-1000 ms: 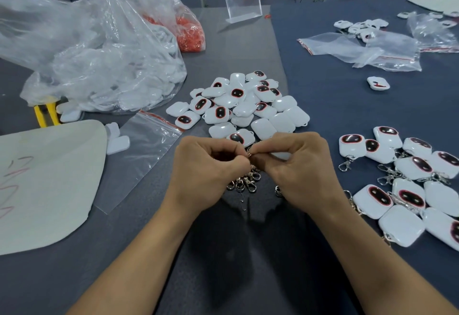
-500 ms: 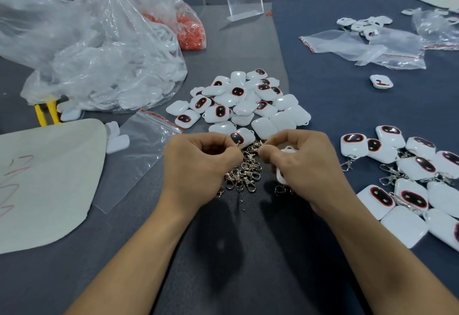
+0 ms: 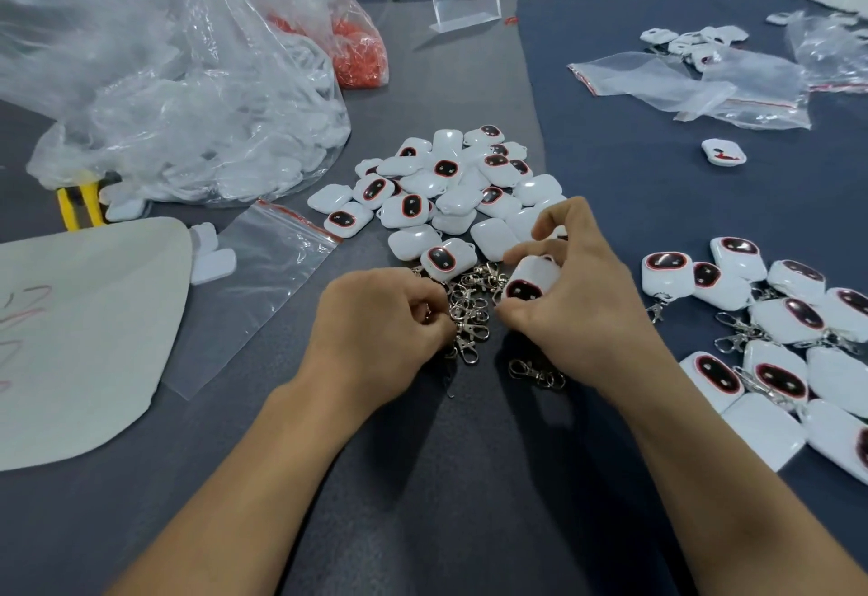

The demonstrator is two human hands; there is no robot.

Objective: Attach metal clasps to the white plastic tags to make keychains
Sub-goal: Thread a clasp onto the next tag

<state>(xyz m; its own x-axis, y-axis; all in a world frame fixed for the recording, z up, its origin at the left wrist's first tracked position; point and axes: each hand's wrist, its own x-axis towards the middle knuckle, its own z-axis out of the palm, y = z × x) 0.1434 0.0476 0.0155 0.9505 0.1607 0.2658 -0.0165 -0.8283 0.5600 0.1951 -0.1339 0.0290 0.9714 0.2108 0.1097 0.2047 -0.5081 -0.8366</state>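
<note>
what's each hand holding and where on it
Right hand pinches a white plastic tag with dark oval face by its edges. Left hand curls over silver metal clasps; hold hidden.

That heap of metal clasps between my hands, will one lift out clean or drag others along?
Probably drags neighbours: the clasps lie overlapped in a tangled heap. Each looks jointed, ring on hook, so likely floppy. Shiny finish suggests they may slip from a pinch.

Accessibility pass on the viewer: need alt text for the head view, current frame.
A person's right hand holds a white tag beside a pile of metal clasps, where the left hand curls its fingers; whether they grip one is unclear. Beyond lie heaped loose tags, with finished keychains to the right.
</note>
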